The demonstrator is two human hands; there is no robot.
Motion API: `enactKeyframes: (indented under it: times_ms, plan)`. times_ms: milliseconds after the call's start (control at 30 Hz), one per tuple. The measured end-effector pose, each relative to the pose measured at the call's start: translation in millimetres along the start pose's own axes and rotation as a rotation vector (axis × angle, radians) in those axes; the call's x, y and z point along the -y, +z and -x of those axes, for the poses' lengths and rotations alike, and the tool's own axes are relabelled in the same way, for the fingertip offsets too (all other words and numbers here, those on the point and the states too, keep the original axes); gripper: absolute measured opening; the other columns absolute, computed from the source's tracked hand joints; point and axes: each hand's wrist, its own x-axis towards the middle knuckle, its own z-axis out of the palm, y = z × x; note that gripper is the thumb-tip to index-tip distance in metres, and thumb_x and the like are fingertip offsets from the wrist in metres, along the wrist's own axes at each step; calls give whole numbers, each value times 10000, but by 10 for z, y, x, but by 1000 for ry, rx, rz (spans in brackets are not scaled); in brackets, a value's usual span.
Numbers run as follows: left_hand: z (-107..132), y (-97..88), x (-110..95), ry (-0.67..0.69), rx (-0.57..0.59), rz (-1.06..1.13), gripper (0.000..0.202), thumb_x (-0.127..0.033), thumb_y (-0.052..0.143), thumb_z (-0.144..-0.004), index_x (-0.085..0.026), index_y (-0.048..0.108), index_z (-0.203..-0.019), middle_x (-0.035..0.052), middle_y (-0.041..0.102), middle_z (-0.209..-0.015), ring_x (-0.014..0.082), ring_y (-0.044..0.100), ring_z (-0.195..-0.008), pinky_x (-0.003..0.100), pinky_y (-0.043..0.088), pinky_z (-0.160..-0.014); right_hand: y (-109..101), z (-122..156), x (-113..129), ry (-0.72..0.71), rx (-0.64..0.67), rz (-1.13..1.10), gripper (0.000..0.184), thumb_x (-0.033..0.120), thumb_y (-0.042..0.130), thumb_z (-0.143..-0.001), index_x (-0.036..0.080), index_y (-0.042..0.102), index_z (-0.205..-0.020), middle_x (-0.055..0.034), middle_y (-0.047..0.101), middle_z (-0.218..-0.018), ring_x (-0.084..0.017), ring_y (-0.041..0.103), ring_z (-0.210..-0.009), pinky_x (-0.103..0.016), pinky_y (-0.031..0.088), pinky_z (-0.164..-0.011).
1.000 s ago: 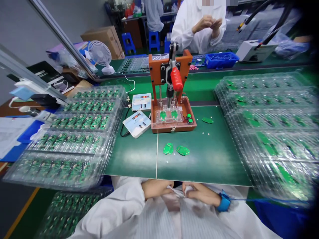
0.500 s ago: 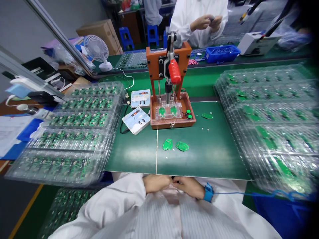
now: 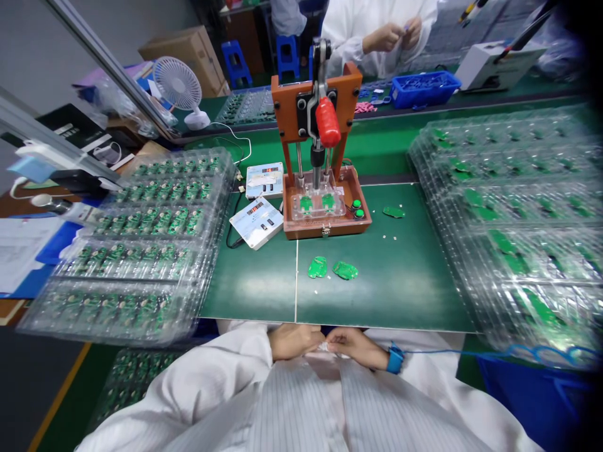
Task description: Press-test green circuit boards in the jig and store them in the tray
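My left hand (image 3: 293, 341) and my right hand (image 3: 354, 346) meet in my lap just below the table's front edge, fingers curled and pinched together on something small and white (image 3: 323, 346) that I cannot make out. A blue wrist strap (image 3: 395, 358) circles my right wrist. On the green mat (image 3: 400, 282) in front of them lie two small green circuit boards (image 3: 317, 267) (image 3: 345, 270). Further back stands an orange press fixture (image 3: 320, 188) with a red handle (image 3: 327, 122), holding two green boards under clear plastic.
Clear blister trays of green boards are stacked at the left (image 3: 141, 245) and right (image 3: 518, 213). Two small meters (image 3: 255, 223) sit left of the fixture, a loose board (image 3: 392, 212) to its right. A desk fan (image 3: 178, 85) and another person's hands (image 3: 391, 34) are at the back.
My hands have come closer together in my lap, now touching at the fingertips. The view has tilted down slightly. The boards on the mat have not moved.
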Motion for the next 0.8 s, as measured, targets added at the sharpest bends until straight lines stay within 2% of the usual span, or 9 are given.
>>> enactKeyframes:
  times_ms: [100,200,267,367,467,567,633,700,800]
  plan:
    - [1,-10,-45,-53,-2,79,256,-233,438,-1022,-177,685,-1056,65,691,-985,198,640,-923,258,470,-779,16,0,-9,8,-8,-47,705,811,682,-680,138,701,-890,-73,691,-838,-224,648,-809,-378,503,-816]
    - [-11,-28,-105,-292,-8,281,236,-225,517,-968,-235,695,-1123,16,724,-1057,182,661,-947,235,465,-785,21,-19,-39,24,-35,-85,738,834,705,-622,138,702,-866,-74,689,-831,-231,651,-808,-401,506,-830]
    - [-12,-52,-135,-446,27,420,249,-291,590,-922,-264,700,-1144,-14,738,-1047,187,678,-928,235,469,-773,22,-31,-63,37,-53,-108,756,845,706,-601,138,704,-870,-76,690,-834,-235,650,-810,-411,502,-839]
    - [-5,-90,-147,-524,61,524,281,-382,648,-883,-259,717,-1125,-10,747,-1057,212,690,-969,247,483,-806,22,-30,-78,50,-66,-131,739,822,730,-595,138,709,-874,-76,692,-840,-231,645,-808,-408,493,-843]
    - [-1,-96,-130,-444,51,471,242,-289,591,-919,-249,717,-1122,5,737,-1126,217,681,-1042,253,488,-848,15,-10,-54,53,-59,-147,700,779,759,-608,137,717,-882,-71,694,-842,-221,634,-806,-386,480,-836]
    - [2,-48,-104,-232,35,286,218,-190,561,-924,-226,711,-1079,29,735,-1072,206,686,-989,240,491,-795,1,5,-9,53,-34,-161,669,755,771,-614,141,722,-874,-61,691,-837,-207,620,-799,-364,465,-822]
    - [9,6,-78,-115,-9,121,172,-183,547,-945,-187,703,-1017,57,721,-991,210,681,-925,249,484,-754,-6,2,16,59,-14,-169,654,746,784,-600,144,717,-847,-53,683,-814,-198,611,-779,-352,460,-803]
    - [20,61,-39,-57,-71,15,182,-208,517,-979,-163,693,-988,68,701,-932,212,669,-877,259,469,-711,-6,-10,27,67,-8,-177,642,734,799,-581,147,707,-825,-46,673,-791,-191,603,-760,-343,457,-788]
    - [30,120,34,34,-142,22,223,-193,476,-1002,-182,692,-1054,46,688,-924,187,653,-848,246,449,-673,10,-40,23,79,-27,-182,630,724,808,-557,155,685,-798,-30,652,-748,-176,585,-720,-331,457,-764]
